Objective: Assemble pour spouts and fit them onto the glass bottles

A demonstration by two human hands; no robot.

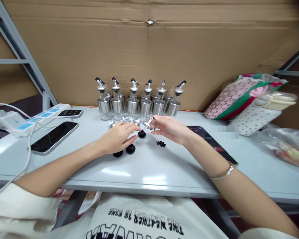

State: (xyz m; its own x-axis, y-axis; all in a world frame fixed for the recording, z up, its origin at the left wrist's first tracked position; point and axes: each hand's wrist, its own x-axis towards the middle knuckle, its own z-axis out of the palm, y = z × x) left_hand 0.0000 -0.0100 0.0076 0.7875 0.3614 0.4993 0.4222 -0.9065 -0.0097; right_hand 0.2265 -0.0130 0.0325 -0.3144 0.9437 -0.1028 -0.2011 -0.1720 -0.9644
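My right hand (169, 127) pinches a silver pour spout (148, 124) with a black lever, tilted above the table. My left hand (118, 136) is open, its thumb apart from the fingers, reaching toward a black stopper (141, 134) that stands on the table between the hands. Below the left hand lie two more black stoppers, one in full view (130, 149) and one partly hidden (118, 154). Behind its fingers, more silver spouts (112, 124) lie partly covered. A small cluster of black pieces (161, 143) rests below my right hand.
Glass bottles with steel sleeves (132, 106) stand in rows at the back, the front ones topped with spouts. Left are a power strip (43, 117) and a phone (55, 137). Right are another phone (211, 142), a tumbler (256, 114), a patterned pouch (229, 96) and a plastic bag (286, 146).
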